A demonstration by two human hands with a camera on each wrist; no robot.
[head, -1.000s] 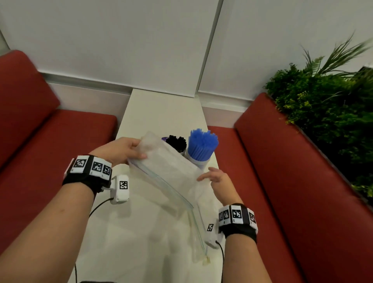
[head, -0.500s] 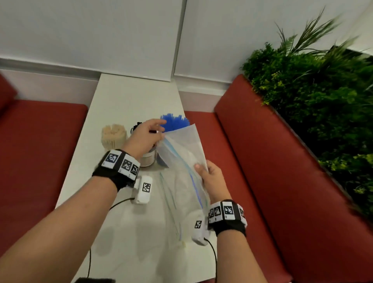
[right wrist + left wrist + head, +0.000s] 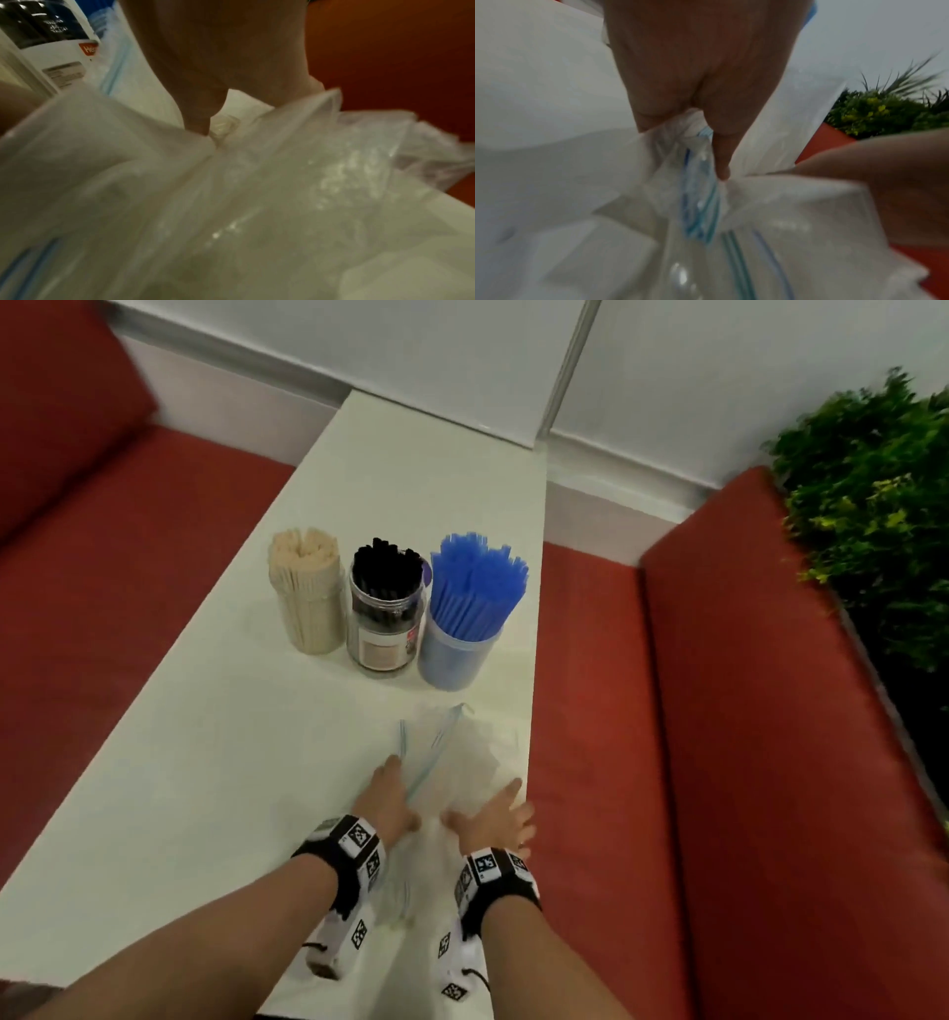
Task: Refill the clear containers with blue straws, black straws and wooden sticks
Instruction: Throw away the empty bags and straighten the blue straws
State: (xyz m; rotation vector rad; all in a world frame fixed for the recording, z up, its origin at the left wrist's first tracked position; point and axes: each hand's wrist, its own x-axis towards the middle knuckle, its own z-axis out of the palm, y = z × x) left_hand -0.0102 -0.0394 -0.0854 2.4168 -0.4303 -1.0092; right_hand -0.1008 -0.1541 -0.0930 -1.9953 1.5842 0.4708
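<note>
Three filled containers stand in a row mid-table: wooden sticks (image 3: 305,593) on the left, a clear jar of black straws (image 3: 385,613) in the middle, a clear tub of blue straws (image 3: 470,618) on the right. Empty clear zip bags (image 3: 457,757) lie flat on the table just in front of them, near the right edge. My left hand (image 3: 390,788) rests on the bags' left side beside the blue zip strip, fingers straight. My right hand (image 3: 500,809) presses the right side with fingers spread. The left wrist view shows my thumb (image 3: 720,162) touching crumpled plastic (image 3: 698,203).
The white table (image 3: 205,762) is narrow and runs away from me to a white wall. Red bench cushions (image 3: 770,762) flank it on both sides. Green plants (image 3: 873,531) stand behind the right bench. The bags reach the table's right edge.
The bag that both hands held up beside the containers now lies flat on the table. Both hands have come down and back towards me and rest on it.
</note>
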